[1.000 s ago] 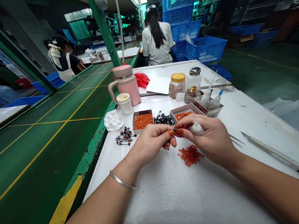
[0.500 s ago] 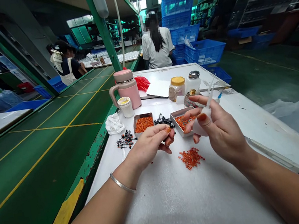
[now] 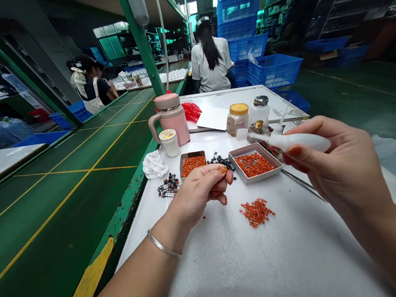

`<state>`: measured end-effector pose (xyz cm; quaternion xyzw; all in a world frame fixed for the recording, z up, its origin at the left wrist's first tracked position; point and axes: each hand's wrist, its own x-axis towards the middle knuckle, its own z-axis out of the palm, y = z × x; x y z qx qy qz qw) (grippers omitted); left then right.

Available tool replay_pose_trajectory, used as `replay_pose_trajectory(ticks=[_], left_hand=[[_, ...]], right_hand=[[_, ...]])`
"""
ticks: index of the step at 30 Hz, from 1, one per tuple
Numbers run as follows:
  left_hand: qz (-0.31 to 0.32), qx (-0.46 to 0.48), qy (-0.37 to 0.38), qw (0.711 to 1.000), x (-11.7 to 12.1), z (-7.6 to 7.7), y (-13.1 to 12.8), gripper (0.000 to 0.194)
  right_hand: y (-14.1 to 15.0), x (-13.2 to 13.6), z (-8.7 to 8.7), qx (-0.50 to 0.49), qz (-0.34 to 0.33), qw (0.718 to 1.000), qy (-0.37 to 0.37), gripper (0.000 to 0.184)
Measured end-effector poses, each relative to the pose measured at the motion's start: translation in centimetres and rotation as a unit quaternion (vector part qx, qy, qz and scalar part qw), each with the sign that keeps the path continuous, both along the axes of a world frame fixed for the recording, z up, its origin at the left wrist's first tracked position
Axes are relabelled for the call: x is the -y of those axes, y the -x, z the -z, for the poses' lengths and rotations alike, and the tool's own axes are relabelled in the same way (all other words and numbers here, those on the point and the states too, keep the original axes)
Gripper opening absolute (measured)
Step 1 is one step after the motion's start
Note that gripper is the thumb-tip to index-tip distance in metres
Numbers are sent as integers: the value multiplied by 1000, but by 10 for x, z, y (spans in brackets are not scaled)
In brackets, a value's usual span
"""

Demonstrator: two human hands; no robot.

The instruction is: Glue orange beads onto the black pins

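Head view: the right hand wraps a light, soft-walled white squeeze bottle, best held round its belly, its long axis nearly level, nozzle end pointing left just beyond the far rim of the metal tray. Left of that tray, the left hand pinches something too small to make out between thumb and fingers.

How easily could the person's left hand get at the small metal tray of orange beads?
Fairly easily, it seems. The left hand sits just in front of the small metal tray of orange beads, with nothing between them. Its fingers look pinched on something too small to make out, so it might need to let go first.
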<state>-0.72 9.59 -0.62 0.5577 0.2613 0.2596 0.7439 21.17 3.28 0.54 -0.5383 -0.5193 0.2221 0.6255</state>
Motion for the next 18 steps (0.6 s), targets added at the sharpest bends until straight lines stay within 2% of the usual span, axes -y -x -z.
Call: replay_pose_trajectory(ticks=[5, 12, 18], left_hand=[[16, 1, 2, 1000, 1, -1, 0, 24], [15, 29, 13, 999, 1, 0, 0, 23], [15, 37, 17, 999, 1, 0, 0, 21]], right_hand=[[7, 2, 2, -51, -49, 997, -19, 28], [8, 0, 12, -44, -55, 997, -39, 23], [8, 0, 13, -51, -58, 996, -55, 22]])
